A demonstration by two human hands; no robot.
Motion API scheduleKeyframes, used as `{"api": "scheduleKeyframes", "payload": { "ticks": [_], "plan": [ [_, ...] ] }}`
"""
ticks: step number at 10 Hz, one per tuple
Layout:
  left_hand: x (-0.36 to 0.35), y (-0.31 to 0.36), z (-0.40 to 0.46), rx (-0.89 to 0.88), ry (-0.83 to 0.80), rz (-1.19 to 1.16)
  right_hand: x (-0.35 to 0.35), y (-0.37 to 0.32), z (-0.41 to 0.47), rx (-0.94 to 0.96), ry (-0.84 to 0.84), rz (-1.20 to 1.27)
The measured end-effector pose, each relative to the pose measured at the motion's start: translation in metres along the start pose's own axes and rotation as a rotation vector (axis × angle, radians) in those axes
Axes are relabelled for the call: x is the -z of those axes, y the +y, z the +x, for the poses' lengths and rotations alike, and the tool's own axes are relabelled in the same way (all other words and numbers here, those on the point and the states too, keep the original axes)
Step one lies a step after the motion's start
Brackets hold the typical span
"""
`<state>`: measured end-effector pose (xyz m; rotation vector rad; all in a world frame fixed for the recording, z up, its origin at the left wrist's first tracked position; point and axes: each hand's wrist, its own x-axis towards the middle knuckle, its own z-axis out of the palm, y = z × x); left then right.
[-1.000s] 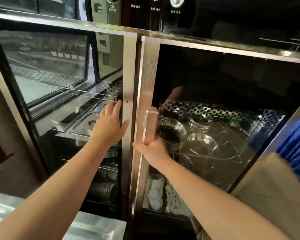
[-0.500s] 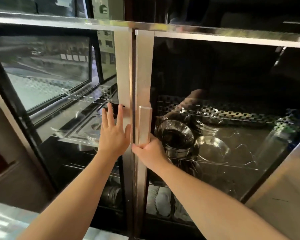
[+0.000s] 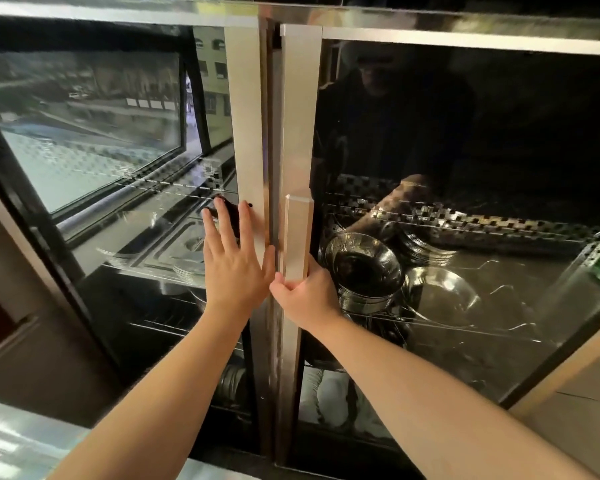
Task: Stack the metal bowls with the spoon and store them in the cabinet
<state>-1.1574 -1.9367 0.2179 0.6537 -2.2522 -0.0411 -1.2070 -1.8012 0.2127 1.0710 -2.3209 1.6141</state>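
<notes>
Nearly shut now, the steel-framed glass right door (image 3: 300,133) has swung in: right hand (image 3: 307,294) fingers wrapped round its vertical bar handle (image 3: 298,237), left hand (image 3: 234,268) flat, fingers spread, bracing the other door. Stacked metal bowls (image 3: 364,271) sit shelved inside; final push remains, I'd say.

The spoon cannot be made out among the stacked metal bowls (image 3: 364,271) behind reflective glass; lower shelf (image 3: 329,393) holds pale items, possibly plates, largely hidden.

door frames (image 3: 245,133): brushed silver | bowls (image 3: 364,268): shiny steel | shelf back strip (image 3: 465,218): black-and-silver checkered
</notes>
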Motion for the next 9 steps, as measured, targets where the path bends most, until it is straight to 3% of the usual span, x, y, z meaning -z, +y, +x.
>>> {"api": "scheduleKeyframes", "payload": {
  "ticks": [3,6,8,9],
  "plan": [
    [0.000,0.007,-0.001,0.033,-0.045,0.030,0.002,-0.001,-0.003,-0.029,-0.048,-0.034],
    [0.041,0.005,-0.002,-0.060,-0.246,0.106,0.026,-0.024,-0.011,-0.265,-0.338,0.108],
    [0.104,0.020,0.010,0.102,-0.236,-0.155,0.075,-0.056,-0.001,-0.221,-0.472,-0.008],
    [0.142,0.033,0.027,0.016,-0.100,-0.108,0.116,-0.092,0.010,-0.083,-0.408,-0.148]
  ]
}}
